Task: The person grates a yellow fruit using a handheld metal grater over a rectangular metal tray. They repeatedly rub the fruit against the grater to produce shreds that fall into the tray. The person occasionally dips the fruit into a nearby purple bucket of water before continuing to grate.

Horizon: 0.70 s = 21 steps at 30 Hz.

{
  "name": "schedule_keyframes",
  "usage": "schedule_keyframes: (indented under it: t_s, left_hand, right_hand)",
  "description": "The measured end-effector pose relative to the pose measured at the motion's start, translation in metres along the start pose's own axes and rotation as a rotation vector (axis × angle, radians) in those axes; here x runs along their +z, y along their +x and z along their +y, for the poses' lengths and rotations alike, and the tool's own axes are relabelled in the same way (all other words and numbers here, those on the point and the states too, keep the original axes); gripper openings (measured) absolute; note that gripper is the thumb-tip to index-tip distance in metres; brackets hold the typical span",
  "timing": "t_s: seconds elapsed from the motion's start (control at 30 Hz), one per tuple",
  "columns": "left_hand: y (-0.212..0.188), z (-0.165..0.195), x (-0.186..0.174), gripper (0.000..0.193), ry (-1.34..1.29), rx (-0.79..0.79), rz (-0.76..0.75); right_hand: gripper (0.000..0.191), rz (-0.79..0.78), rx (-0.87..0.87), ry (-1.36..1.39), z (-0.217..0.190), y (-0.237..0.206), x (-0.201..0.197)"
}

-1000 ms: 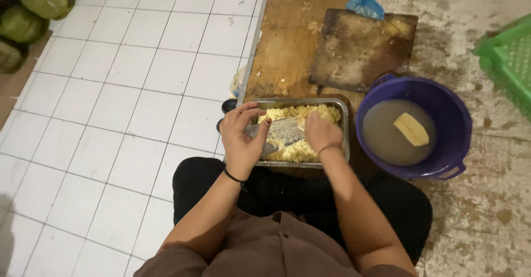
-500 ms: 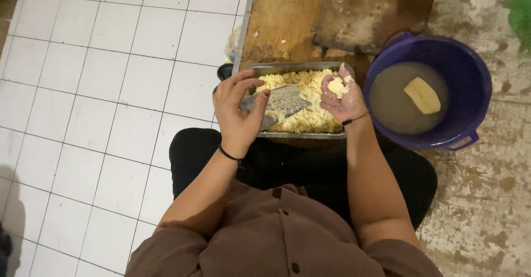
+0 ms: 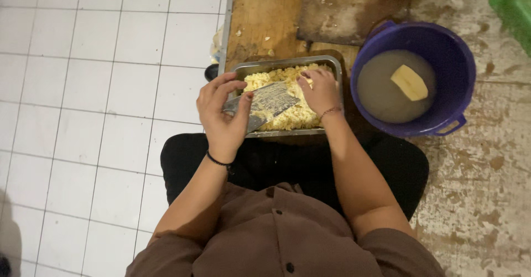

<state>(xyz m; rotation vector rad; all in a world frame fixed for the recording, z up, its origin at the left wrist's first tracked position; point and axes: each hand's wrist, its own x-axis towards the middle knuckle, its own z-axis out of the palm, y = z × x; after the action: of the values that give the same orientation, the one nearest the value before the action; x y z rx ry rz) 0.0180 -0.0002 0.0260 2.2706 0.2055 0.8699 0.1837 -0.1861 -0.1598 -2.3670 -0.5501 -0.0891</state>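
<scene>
A metal tray (image 3: 287, 64) full of pale yellow grated shreds (image 3: 292, 116) rests on a wooden board in front of my lap. A flat metal grater (image 3: 266, 103) lies tilted across it. My left hand (image 3: 221, 116) grips the grater's near end. At the grater's far end, my right hand (image 3: 319, 90) presses down with fingers curled on a small yellow piece that is mostly hidden.
A purple bucket (image 3: 448, 50) to the right holds cloudy water and one peeled yellow piece (image 3: 409, 82). A dark cutting board (image 3: 354, 6) lies on the wooden plank (image 3: 260, 17) behind the tray. White tiles lie left, worn concrete right, a green crate (image 3: 511, 0) top right.
My right hand, raised with shreds on its palm half a second ago, has come back down onto the grater. The camera view has shifted closer over the tray.
</scene>
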Motion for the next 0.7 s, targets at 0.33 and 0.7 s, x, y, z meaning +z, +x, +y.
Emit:
schedule_keyframes:
  t_s: [0.33,0.7]
  left_hand:
    - [0.001,-0.004,0.0,0.015,-0.027,-0.042,-0.027]
    - [0.002,-0.004,0.005,0.018,0.002,-0.032,-0.012]
  right_hand:
    - [0.014,0.114,0.179,0.224,0.056,0.018,-0.087]
    - [0.054,-0.465,0.632,-0.371,0.132,0.008,-0.071]
